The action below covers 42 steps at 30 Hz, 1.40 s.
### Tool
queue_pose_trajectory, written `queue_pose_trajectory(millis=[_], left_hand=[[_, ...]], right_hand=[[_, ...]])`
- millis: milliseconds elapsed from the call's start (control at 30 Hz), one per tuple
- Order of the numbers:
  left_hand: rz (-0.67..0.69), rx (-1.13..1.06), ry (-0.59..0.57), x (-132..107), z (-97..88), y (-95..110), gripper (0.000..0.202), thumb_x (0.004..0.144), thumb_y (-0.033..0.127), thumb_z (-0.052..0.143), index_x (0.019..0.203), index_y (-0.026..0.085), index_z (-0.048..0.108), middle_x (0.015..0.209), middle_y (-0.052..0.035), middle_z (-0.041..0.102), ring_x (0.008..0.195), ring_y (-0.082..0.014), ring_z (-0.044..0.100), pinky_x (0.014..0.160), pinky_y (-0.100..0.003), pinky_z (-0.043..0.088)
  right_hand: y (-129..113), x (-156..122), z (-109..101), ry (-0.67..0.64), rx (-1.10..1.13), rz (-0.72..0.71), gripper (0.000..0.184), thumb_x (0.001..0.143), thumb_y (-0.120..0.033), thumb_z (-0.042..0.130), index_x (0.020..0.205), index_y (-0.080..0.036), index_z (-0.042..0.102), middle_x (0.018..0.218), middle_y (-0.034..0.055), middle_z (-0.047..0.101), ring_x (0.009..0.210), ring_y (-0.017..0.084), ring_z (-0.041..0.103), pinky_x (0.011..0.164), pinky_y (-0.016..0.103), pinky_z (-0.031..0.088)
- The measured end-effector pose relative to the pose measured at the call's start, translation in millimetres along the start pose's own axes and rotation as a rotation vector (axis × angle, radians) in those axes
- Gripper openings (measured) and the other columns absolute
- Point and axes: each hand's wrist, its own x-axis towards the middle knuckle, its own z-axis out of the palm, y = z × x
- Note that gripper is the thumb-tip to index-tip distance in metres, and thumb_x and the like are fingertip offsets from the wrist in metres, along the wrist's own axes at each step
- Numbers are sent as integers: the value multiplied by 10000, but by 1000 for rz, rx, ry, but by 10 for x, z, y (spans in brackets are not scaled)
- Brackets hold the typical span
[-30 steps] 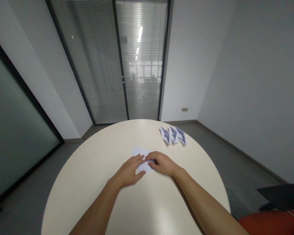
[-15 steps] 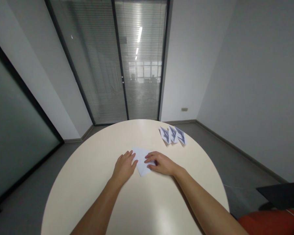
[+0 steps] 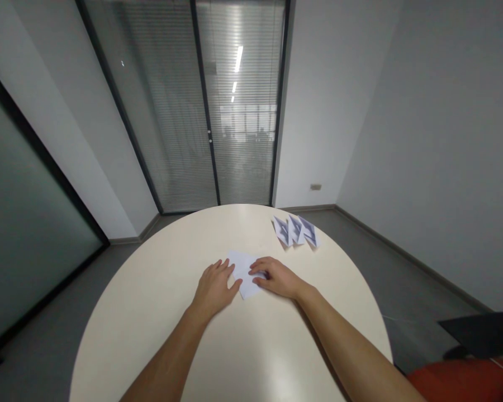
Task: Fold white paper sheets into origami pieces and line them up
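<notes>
A folded sheet of white paper [image 3: 243,273] lies flat near the middle of the round table, one corner pointing toward me. At its left edge is my left hand [image 3: 216,285], palm down with the fingers spread and the thumb touching the paper. My right hand [image 3: 274,276] rests on the right part of the sheet, its fingers curved and apart and the fingertips on the paper. That hand covers the sheet's right side. Further back on the right, three folded paper pieces [image 3: 295,231] with bluish-grey shading stand or lie side by side, overlapping slightly.
The cream round table [image 3: 159,312] has a curved edge on both sides. At the lower right are a red surface [image 3: 465,382] and a dark flat object [image 3: 482,334] with a thin cable. Glass doors with blinds [image 3: 243,162] stand behind the table.
The paper has shifted slightly to the right and turned a little. My left hand has moved a little to the right with its thumb further out; my right hand has barely moved.
</notes>
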Motion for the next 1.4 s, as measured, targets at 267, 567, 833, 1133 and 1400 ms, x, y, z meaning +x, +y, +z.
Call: queue_pose_trajectory(millis=[267, 567, 833, 1133, 1400], left_hand=[[116, -105, -35, 0, -83, 83, 364, 993, 342, 499, 1251, 193, 708, 1353, -99, 671, 1294, -262, 600, 1117, -425, 447], [368, -238, -47, -42, -42, 89, 338, 980, 325, 573, 1288, 235, 681, 1396, -66, 642, 1325, -231, 576, 1152, -440, 410], [394, -276, -50, 2, -20, 55, 358, 996, 130, 469, 1224, 271, 706, 1286, -6, 718, 1256, -182, 624, 1111, -418, 435], [298, -181, -59, -5, -65, 30, 438, 899, 50, 482, 1198, 270, 714, 1337, -16, 688, 1281, -207, 605, 1168, -489, 355], [93, -33, 22, -32, 35, -8, 390, 996, 325, 489, 1343, 220, 634, 1510, -95, 538, 1422, -327, 443, 1186, -550, 309]], right_hand=[[11, -6, -4, 23, -2, 15, 196, 916, -249, 665, 1065, -257, 791, 1166, 78, 743, 1153, 251, 632, 1036, 414, 478], [34, 13, -23, 95, -111, 69, 233, 938, -250, 621, 1106, -241, 782, 1142, 88, 760, 1162, 261, 637, 1044, 440, 467], [82, -23, -21, 119, -286, 131, 418, 893, -331, 681, 1283, -184, 705, 1368, 175, 643, 1292, 314, 569, 1151, 533, 355], [-42, -16, -97, 66, -273, 205, 294, 902, -374, 661, 1120, -230, 797, 1296, 144, 689, 1181, 322, 627, 1021, 462, 467], [-86, -28, -126, -25, -158, 42, 223, 891, -310, 666, 1057, -268, 810, 1124, 91, 743, 1028, 254, 674, 948, 391, 491]])
